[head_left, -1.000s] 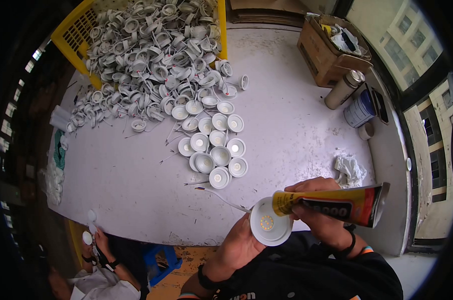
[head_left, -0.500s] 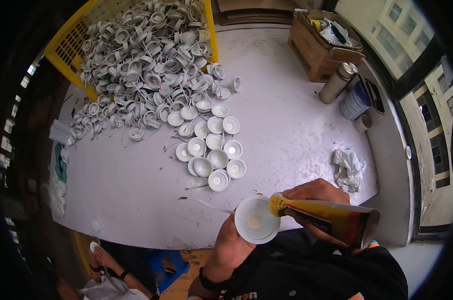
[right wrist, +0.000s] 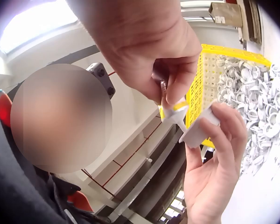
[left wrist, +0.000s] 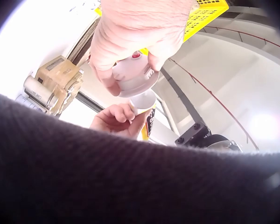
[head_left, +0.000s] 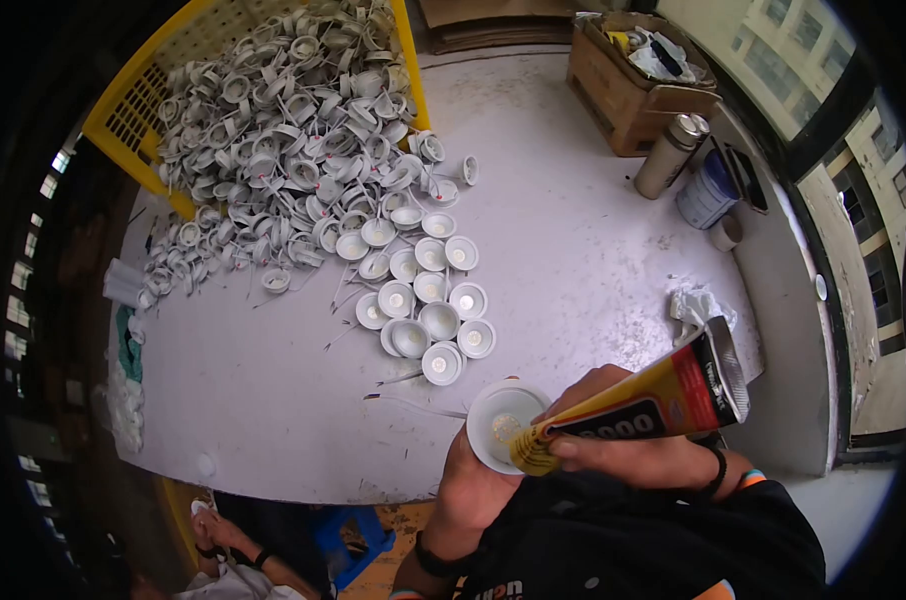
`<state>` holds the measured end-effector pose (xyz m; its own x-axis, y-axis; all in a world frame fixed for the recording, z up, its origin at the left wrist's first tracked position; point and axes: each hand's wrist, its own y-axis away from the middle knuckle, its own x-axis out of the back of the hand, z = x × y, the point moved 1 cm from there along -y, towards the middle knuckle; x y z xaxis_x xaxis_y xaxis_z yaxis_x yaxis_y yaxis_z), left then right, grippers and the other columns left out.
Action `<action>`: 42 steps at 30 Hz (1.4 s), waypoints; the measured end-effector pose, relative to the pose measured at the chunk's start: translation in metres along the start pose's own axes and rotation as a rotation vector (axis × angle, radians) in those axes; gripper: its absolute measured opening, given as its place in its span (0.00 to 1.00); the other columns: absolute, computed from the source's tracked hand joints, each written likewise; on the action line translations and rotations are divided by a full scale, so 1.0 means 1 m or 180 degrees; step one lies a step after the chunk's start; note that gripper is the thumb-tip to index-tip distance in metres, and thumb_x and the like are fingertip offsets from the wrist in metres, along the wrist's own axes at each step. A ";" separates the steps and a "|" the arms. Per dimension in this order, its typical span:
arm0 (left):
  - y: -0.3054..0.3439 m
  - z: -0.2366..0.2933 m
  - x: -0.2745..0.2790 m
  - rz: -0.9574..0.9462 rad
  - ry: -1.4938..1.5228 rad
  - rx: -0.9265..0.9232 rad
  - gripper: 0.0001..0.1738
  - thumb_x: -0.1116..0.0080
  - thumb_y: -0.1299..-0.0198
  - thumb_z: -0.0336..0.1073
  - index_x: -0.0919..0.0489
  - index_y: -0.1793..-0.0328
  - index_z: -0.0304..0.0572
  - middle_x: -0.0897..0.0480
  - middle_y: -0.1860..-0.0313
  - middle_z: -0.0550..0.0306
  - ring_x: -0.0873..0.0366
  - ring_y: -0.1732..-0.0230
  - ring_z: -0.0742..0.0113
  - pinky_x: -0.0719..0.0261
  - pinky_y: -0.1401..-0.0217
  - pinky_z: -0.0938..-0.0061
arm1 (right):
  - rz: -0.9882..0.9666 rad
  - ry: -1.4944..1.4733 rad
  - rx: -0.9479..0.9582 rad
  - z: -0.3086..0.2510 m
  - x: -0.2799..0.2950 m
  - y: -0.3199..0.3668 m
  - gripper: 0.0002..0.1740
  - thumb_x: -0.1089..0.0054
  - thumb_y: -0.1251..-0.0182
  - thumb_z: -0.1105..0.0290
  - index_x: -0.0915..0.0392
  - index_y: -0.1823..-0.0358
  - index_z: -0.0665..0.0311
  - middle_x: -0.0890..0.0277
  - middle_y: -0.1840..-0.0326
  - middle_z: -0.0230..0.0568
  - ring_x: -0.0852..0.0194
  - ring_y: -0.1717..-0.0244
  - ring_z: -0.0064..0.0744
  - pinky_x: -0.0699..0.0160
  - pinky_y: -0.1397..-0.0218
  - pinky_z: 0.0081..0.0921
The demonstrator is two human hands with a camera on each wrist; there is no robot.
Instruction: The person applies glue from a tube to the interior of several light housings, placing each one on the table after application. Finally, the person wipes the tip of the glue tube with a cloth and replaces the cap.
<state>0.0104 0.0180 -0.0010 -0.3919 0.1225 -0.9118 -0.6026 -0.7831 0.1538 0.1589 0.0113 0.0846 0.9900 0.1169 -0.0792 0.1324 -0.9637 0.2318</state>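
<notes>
The left hand [head_left: 473, 492] holds a round white lamp housing [head_left: 485, 421] by its sides, its dish facing up and a wire trailing left. In the left wrist view its fingers curl round the housing [left wrist: 136, 83]. A yellow, black and red glue tube [head_left: 628, 402] is gripped by the right hand [head_left: 623, 455], tilted down over the dish. The right wrist view shows the tube's white nozzle [right wrist: 177, 116] at the housing's rim [right wrist: 196, 131]; whether it touches cannot be told. Several similar housings [head_left: 439, 322] lie on the white table [head_left: 263, 400] beyond the hands.
A yellow crate [head_left: 133, 115] spills a heap of housings at the back left. Along the right side stand a cardboard box [head_left: 613, 95], a metal flask [head_left: 668, 160] and a blue-white can [head_left: 706, 192], with crumpled white plastic [head_left: 695, 305] nearer. Another person's hands [head_left: 218, 530] show at lower left.
The right hand has turned the tube so its nozzle end points down over the dish and its flat end has risen. The left hand with the housing has shifted left overall.
</notes>
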 end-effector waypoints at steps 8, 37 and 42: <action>-0.007 0.000 -0.003 -0.0095 -0.0094 0.0131 0.35 0.59 0.44 0.52 0.51 0.39 0.34 0.42 0.42 0.51 0.43 0.41 0.64 0.42 0.41 0.70 | 0.0617 -0.0744 0.0588 0.027 -0.006 -0.023 0.14 0.44 0.48 0.74 0.35 0.61 0.67 0.30 0.69 0.36 0.31 0.70 0.19 0.29 0.71 0.15; -0.026 0.185 0.288 0.4520 -0.4513 -0.2724 0.15 0.54 0.47 0.41 0.28 0.59 0.37 0.27 0.68 0.55 0.31 0.69 0.68 0.33 0.65 0.77 | 0.1731 -0.0823 0.0007 0.063 0.038 -0.069 0.14 0.43 0.52 0.74 0.35 0.65 0.71 0.31 0.79 0.42 0.32 0.85 0.27 0.32 0.84 0.18; -0.149 0.193 0.238 0.2972 -0.3050 -0.0723 0.13 0.50 0.51 0.40 0.26 0.66 0.36 0.29 0.81 0.62 0.36 0.83 0.80 0.38 0.83 0.87 | 0.1781 -0.0881 -0.0020 0.070 0.044 -0.089 0.14 0.43 0.52 0.74 0.35 0.66 0.71 0.31 0.78 0.43 0.33 0.86 0.27 0.33 0.85 0.18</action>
<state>-0.1276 0.2814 -0.1678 -0.9697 -0.2054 0.1321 0.2422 -0.8778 0.4132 0.1872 0.0857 -0.0071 0.8601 -0.4725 -0.1922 -0.4014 -0.8595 0.3163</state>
